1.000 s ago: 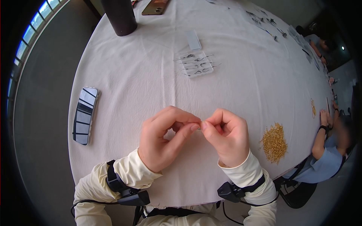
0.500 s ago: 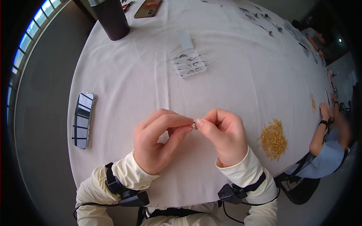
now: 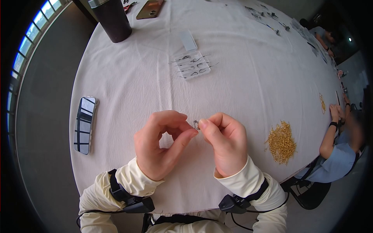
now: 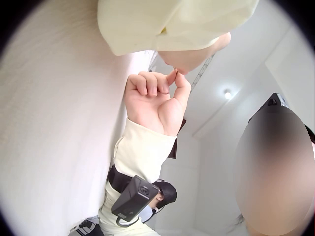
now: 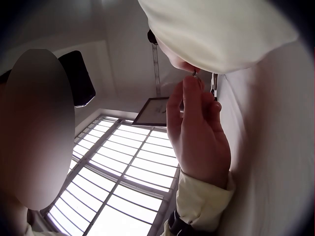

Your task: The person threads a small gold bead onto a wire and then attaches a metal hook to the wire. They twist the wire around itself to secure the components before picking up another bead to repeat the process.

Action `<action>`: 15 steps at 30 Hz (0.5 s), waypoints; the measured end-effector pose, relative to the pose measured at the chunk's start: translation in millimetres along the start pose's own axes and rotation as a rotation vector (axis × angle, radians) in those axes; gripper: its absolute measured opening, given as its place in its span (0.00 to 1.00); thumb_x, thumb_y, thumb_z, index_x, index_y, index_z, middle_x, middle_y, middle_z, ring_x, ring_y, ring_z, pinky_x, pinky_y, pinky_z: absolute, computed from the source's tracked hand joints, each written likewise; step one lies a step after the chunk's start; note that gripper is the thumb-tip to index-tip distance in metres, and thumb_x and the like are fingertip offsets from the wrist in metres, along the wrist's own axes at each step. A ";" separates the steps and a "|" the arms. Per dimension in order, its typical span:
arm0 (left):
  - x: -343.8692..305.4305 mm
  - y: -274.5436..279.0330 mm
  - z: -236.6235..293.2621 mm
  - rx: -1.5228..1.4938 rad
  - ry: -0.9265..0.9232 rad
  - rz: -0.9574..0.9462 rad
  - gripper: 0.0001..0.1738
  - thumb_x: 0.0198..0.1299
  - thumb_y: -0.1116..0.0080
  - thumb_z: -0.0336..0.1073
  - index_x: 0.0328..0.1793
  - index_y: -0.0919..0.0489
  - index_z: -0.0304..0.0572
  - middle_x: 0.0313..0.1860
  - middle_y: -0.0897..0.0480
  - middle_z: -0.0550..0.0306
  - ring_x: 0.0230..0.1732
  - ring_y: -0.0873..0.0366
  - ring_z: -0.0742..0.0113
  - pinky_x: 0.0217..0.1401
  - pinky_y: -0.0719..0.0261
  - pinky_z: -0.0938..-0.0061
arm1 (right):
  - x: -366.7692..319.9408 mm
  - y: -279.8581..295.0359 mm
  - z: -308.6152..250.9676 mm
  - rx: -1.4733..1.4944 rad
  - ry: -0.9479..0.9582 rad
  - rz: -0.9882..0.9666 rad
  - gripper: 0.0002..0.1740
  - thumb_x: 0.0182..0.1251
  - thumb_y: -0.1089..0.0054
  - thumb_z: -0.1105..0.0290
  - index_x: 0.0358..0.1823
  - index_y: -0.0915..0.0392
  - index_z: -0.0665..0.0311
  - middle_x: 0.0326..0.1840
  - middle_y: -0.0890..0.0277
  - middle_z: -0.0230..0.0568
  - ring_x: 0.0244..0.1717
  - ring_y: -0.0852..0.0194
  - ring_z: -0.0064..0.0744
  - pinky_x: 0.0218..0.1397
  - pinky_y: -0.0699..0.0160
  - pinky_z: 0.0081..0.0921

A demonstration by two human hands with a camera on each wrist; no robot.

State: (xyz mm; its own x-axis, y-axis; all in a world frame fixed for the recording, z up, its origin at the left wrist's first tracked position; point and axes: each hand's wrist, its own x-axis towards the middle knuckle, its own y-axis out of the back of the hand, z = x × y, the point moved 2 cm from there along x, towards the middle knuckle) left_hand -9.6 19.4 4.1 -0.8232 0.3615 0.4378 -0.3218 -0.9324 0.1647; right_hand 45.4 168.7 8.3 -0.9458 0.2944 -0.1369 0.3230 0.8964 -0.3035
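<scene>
My right hand (image 3: pixel 229 139) pinches a small dark fish hook (image 3: pixel 196 125) between thumb and index finger, above the near part of the table. Just to its left, my left hand (image 3: pixel 161 143) has its fingers loosely bent, a gap between index finger and thumb, with its fingertips right at the hook. In the left wrist view the right hand (image 4: pixel 155 101) shows thumb and index tips together. The right wrist view has the left hand (image 5: pixel 199 128) with fingertips raised close under the hook. Ahead lies a clear compartment box (image 3: pixel 194 73) holding several dark hooks with thin lines.
A heap of small gold metal pieces (image 3: pixel 281 143) lies to the right on the white tablecloth (image 3: pixel 233 85). At left is a phone (image 3: pixel 85 124); farther back stand a dark tumbler (image 3: pixel 112 23) and another phone (image 3: pixel 150 9). Another person (image 3: pixel 338 155) sits at the right.
The left index finger has parted from the thumb, and the hook shows more clearly in the right hand's pinch. Both hands have shifted slightly left in the head view.
</scene>
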 end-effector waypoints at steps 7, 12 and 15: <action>-1.3 -1.3 2.8 0.047 -0.079 0.021 0.18 0.56 0.27 0.21 0.48 0.25 0.35 0.35 0.13 0.53 0.32 0.14 0.69 0.35 0.16 0.76 | -3.4 -6.5 3.0 0.111 0.000 0.036 0.08 0.73 0.35 0.72 0.35 0.20 0.69 0.30 0.25 0.24 0.31 0.37 0.09 0.35 0.35 0.13; -1.0 -0.8 3.6 0.097 -0.146 0.024 0.18 0.55 0.26 0.21 0.47 0.25 0.35 0.35 0.13 0.53 0.31 0.14 0.67 0.34 0.16 0.75 | -3.3 -4.7 6.0 0.141 0.007 0.009 0.07 0.73 0.36 0.73 0.36 0.20 0.69 0.31 0.24 0.25 0.32 0.35 0.09 0.37 0.34 0.12; -0.7 -0.9 6.9 0.125 -0.185 0.014 0.18 0.54 0.26 0.21 0.46 0.24 0.36 0.35 0.14 0.53 0.31 0.14 0.66 0.33 0.16 0.75 | -4.1 -8.5 5.5 0.130 0.016 0.036 0.07 0.73 0.35 0.72 0.36 0.20 0.69 0.31 0.24 0.24 0.32 0.36 0.09 0.37 0.34 0.12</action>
State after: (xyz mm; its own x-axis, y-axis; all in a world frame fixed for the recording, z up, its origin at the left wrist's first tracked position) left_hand -5.5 19.9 9.8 -0.7238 0.3521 0.5935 -0.2408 -0.9348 0.2609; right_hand 46.7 158.1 6.2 -0.9334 0.3322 -0.1354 0.3578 0.8348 -0.4184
